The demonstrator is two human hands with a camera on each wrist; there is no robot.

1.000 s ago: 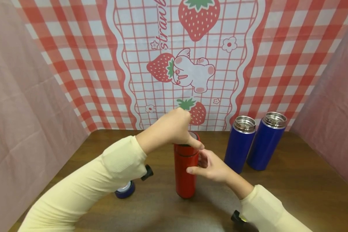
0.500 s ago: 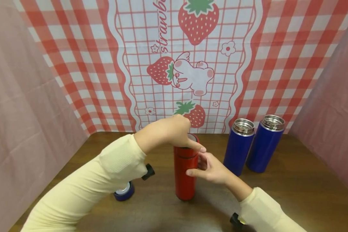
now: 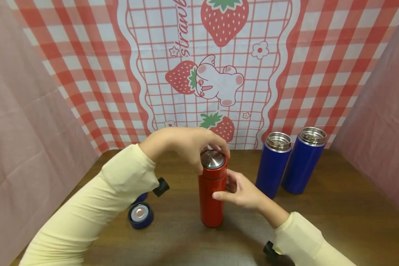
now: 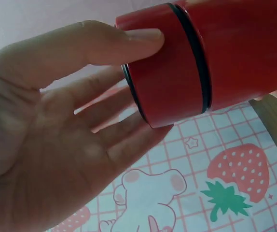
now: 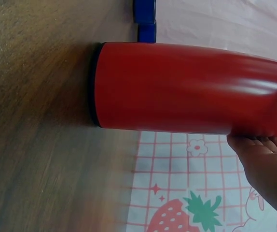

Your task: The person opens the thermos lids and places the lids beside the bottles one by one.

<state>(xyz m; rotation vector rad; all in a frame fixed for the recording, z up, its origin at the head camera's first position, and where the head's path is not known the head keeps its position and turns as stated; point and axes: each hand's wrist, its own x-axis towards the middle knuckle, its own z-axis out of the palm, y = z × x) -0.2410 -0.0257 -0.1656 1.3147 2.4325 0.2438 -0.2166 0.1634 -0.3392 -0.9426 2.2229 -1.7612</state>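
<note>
A red thermos flask stands upright on the wooden table in the head view, its red lid with a shiny metal top seated on the body. From above, my left hand grips the lid. In the left wrist view the thumb lies along the lid's side, with the fingers reaching round its far side. A dark seam separates lid and body there. My right hand holds the upper body from the right, thumb at the front. The right wrist view shows the flask's dark base at the tabletop.
Two blue flasks without lids stand at the right, steel necks bare. Left of the red flask lies an upturned blue lid, with another blue piece behind it, partly hidden by the left sleeve. A checked strawberry cloth hangs behind the table.
My left hand has turned on the lid: the thumb swung from the flask's right front to its left side, uncovering the metal top. The right hand keeps its hold on the body.
</note>
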